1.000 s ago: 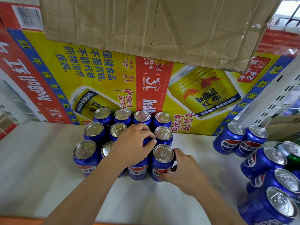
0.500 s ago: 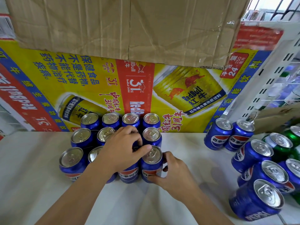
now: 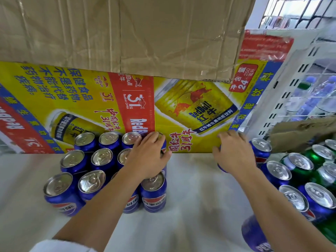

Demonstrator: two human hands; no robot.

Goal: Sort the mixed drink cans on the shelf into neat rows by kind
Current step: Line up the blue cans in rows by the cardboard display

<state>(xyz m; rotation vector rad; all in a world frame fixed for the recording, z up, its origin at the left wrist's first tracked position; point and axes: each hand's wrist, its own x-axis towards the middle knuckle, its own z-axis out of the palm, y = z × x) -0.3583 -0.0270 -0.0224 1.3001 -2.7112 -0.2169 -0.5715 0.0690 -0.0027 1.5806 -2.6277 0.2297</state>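
A person sorting drink cans on a white shelf (image 3: 190, 188) reaches for the next one: the right hand (image 3: 234, 153), which half a second ago was at the front-right can (image 3: 153, 195) of the sorted block, has swung right to the unsorted cluster and now covers the top of a blue can (image 3: 222, 168) just in front of the Red Bull carton (image 3: 72, 91). Its grip looks clamped on that can, fingers curled over the lid, though the hand hides most of it. The left hand (image 3: 147, 157) stays on the sorted block of blue cans (image 3: 101, 157), lying across the tops at the block's right edge with its grip loose and apart, holding no single can. The front-right can now stands free and upright in line with its row, so that placement appears finished. To the right, more blue cans (image 3: 278, 170) are mixed with green cans (image 3: 316, 153), so much sorting seems to remain. A brown cardboard box (image 3: 127, 33) sits above the carton.
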